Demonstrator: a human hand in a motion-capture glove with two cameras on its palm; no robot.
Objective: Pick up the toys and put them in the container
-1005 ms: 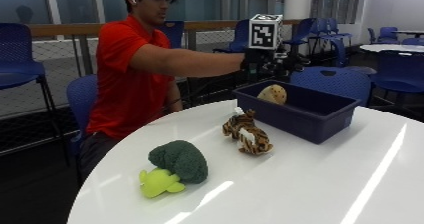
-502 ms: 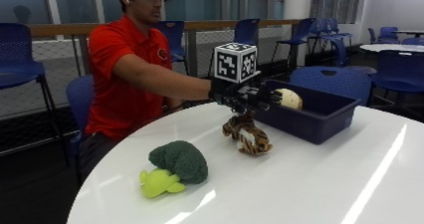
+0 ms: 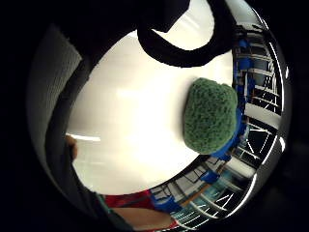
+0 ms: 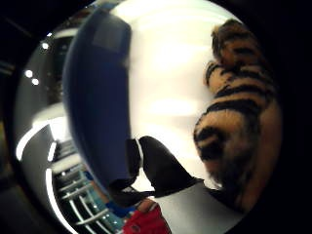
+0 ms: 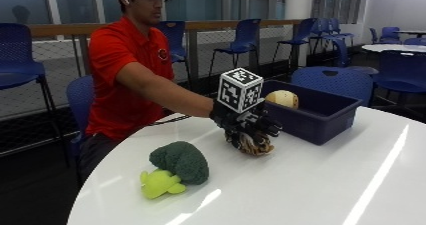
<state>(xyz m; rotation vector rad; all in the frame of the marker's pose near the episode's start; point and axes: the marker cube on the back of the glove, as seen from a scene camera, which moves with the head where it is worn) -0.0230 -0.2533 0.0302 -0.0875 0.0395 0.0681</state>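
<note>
Green broccoli toy [image 5: 178, 168] lying near the table's [image 5: 319, 185] front edge, untouched, waiting its turn. Farther in, gloved right hand [image 5: 247, 126] lowered over the striped tiger toy [image 5: 251, 142], fingers spread and not yet closed, presumably for a grab. Beyond, blue container [image 5: 313, 113] toward the far edge, holding a pale round toy [image 5: 283, 99].

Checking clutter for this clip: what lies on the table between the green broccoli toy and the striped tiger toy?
Only bare white table lies between broccoli toy and tiger toy, per the outside view.
</note>
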